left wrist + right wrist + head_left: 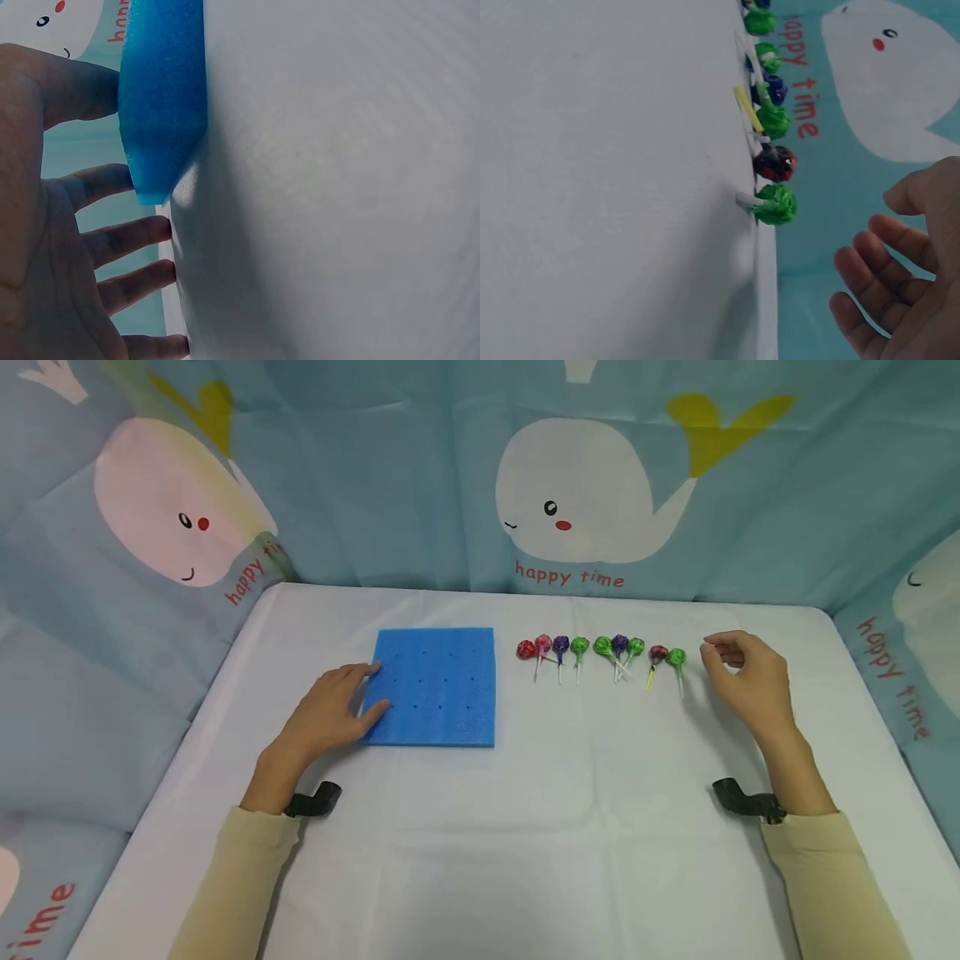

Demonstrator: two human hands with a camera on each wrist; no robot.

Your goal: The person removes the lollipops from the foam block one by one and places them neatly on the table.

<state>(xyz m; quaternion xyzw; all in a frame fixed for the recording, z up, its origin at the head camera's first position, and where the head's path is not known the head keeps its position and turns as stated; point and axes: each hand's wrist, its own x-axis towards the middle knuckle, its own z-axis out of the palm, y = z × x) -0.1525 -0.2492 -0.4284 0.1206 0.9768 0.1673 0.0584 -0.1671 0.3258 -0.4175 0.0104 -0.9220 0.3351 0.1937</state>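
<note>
A square blue foam board (442, 727) with rows of small holes lies left of centre in the head view. My left hand (330, 710) rests at its left edge, thumb and index finger touching the board's top; the left wrist view shows the other fingertips (161, 229) on the tablecloth. Right of the board, several wrapped lollipops lie in a row, from a red lollipop (527, 649) to a green lollipop (676, 657) at the right end. My right hand (753, 681) hovers just right of that green lollipop, fingers loosely bent, holding nothing.
A white cloth (517, 827) covers the table. Behind it hangs a blue curtain (390, 485) with whale prints. Black wrist mounts (742, 799) sit on both wrists. Some lollipop sticks cross one another mid-row.
</note>
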